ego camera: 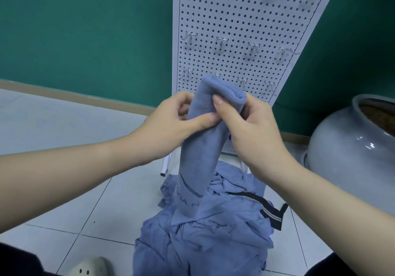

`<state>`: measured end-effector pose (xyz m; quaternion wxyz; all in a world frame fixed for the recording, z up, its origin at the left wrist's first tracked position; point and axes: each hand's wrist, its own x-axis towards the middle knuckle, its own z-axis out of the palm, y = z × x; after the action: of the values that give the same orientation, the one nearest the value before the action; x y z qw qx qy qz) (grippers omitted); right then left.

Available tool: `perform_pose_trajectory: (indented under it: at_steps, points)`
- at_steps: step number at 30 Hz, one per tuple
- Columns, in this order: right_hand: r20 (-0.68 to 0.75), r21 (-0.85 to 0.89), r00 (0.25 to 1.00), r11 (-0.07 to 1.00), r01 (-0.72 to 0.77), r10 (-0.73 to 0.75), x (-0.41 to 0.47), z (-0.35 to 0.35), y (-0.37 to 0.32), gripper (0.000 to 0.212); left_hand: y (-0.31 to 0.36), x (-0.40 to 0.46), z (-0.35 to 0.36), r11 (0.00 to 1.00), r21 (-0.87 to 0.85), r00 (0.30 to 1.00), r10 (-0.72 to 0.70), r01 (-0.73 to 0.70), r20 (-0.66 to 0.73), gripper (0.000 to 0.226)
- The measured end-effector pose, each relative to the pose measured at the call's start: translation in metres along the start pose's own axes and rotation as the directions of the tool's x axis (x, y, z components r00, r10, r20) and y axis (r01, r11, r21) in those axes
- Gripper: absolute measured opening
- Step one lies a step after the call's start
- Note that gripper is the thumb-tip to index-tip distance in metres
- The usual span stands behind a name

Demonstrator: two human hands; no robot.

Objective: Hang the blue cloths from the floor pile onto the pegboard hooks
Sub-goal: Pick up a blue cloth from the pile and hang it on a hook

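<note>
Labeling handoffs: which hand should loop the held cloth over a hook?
Right, probably. The right hand grips the folded top of the blue microfibre cloth, just below the bottom-row metal hooks; the left hand pinches lower.

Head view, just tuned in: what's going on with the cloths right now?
A person holds one blue cloth up in front of the pegboard. The left hand and right hand both pinch its folded top, while its lower end hangs down to the pile on the floor. No cloth hangs on the hooks that are in view. A grey pot stands to the right.
</note>
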<state>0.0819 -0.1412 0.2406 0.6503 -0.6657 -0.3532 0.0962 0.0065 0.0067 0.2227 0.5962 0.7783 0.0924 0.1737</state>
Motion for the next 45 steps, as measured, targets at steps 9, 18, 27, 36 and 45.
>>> perform_pose_trajectory:
  at_steps: [9, 18, 27, 36, 45]
  points:
    - [-0.002, 0.393, 0.999, 0.919, -0.042, 0.046, 0.017, -0.017, -0.024, 0.021, -0.007, -0.003, 0.003, 0.999, -0.041, 0.991, -0.026, 0.032, 0.128, 0.024]
    - [-0.158, 0.563, 0.981, 0.826, -0.003, 0.111, 0.042, -0.066, -0.035, 0.029, -0.027, 0.003, -0.005, 0.958, 0.285, 0.959, -0.113, 0.036, 0.26, 0.015]
    - [-0.213, 0.614, 0.928, 0.781, -0.117, 0.307, 0.041, -0.074, -0.019, 0.022, -0.033, 0.001, -0.01, 0.906, 0.406, 0.876, -0.288, 0.119, 0.387, 0.027]
    - [0.004, 0.583, 0.924, 0.75, -0.312, 0.382, 0.028, -0.041, 0.001, 0.038, -0.013, 0.005, -0.005, 0.989, 0.022, 0.922, -0.141, 0.143, 0.36, 0.054]
    - [-0.206, 0.346, 0.821, 0.825, -0.448, 0.532, 0.042, -0.055, 0.036, 0.028, -0.007, 0.005, -0.007, 0.953, -0.105, 0.897, -0.228, 0.286, 0.378, 0.033]
